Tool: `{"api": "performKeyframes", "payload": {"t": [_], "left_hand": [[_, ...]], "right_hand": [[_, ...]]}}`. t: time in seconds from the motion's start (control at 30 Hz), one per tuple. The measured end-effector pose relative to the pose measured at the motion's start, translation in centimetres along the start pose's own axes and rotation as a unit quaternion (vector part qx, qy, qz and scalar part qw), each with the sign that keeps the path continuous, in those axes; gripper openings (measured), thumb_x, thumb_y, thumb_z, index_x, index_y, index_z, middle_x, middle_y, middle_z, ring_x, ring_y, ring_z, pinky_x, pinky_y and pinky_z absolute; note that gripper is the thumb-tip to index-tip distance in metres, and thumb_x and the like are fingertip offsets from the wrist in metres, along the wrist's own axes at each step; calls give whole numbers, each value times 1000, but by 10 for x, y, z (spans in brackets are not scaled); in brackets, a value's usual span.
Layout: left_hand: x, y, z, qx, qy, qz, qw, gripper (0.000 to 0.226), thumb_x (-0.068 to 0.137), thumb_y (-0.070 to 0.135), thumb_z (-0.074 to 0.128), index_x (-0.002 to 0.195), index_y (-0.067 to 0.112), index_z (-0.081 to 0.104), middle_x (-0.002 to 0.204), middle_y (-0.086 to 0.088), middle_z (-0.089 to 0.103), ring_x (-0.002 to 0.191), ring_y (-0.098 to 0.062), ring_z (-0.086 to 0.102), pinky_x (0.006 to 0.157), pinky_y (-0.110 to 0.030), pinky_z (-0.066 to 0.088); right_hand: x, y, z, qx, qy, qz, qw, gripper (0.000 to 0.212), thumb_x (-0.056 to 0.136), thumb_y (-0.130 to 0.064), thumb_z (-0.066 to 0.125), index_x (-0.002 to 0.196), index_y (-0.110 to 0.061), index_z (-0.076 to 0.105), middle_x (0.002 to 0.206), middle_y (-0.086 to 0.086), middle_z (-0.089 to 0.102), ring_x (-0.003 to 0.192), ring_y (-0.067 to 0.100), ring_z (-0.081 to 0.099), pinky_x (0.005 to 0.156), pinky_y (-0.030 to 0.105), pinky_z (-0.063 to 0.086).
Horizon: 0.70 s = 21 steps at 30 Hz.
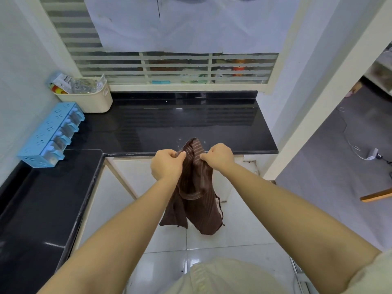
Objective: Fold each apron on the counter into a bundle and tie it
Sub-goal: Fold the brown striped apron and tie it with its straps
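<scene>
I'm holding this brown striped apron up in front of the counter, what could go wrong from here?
The apron hangs bunched from pinches at its top edge by the left grip and right grip, so a fold may start crooked. Its thin ties dangle low over the floor and may tangle or drag.

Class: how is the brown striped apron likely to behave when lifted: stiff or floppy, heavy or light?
Probably floppy: the apron hangs in folds below the left hand and right hand. Likely light: fingertip pinches hold it.

free: counter (191, 124) centre, right | blocked: basket (91, 101) back-left corner, blue spice rack (47, 135) along left side
</scene>
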<state>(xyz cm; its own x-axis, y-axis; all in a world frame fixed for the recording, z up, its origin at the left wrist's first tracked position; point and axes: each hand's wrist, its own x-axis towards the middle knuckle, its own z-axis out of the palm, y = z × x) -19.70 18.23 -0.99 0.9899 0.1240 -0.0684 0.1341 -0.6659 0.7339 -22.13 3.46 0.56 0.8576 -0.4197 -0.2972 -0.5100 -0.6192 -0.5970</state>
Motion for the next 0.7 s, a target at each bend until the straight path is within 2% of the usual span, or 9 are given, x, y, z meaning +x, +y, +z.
{"api": "performKeyframes", "payload": {"t": [0.1,0.2,0.27,0.37,0.43,0.57,0.7], "left_hand": [[-7,8,4,6,-22,43,999,33,86,37,69,67,11,62,60,2,59,62,-20,57,53,-27,39],[-12,10,6,-8,-56,95,994,31,90,33,65,71,10,55,60,4,51,60,-16,49,53,-30,36],[-11,8,6,-37,-89,117,988,29,91,32,63,73,11,55,60,5,49,59,-14,45,55,-31,34],[-9,3,2,-70,-125,144,979,24,93,31,62,78,12,64,64,4,56,61,-12,47,59,-30,37],[-6,1,0,-74,-130,158,976,21,93,30,64,81,12,69,68,1,61,62,-12,49,61,-30,39],[-5,1,-3,-67,-108,173,977,16,90,31,68,85,18,77,72,7,69,69,-10,61,65,-28,47],[-11,4,-1,-87,-143,186,968,20,94,29,63,93,17,79,81,4,75,79,-12,68,74,-33,55]], "right_hand": [[-4,-13,6,62,2,16,998,34,86,-24,62,58,-10,48,55,3,51,55,20,49,54,28,39],[-9,-16,7,178,-8,41,983,29,89,-17,58,63,-9,49,55,8,58,50,21,56,56,31,47],[-11,-15,6,242,-19,51,969,22,89,-15,59,69,-6,56,59,10,63,54,23,61,59,32,51],[-15,-13,0,324,-47,75,942,18,91,-17,64,86,0,65,63,10,65,51,16,65,51,23,52],[-19,-11,-4,351,-73,83,930,18,91,-18,66,84,-2,65,64,9,65,48,11,64,46,18,51],[-23,-6,-7,358,-88,86,926,18,92,-20,68,85,-3,66,69,11,67,48,8,65,46,16,51],[-25,-3,-8,367,-80,100,921,21,92,-20,67,93,1,69,69,11,69,49,9,66,47,17,53]]}}
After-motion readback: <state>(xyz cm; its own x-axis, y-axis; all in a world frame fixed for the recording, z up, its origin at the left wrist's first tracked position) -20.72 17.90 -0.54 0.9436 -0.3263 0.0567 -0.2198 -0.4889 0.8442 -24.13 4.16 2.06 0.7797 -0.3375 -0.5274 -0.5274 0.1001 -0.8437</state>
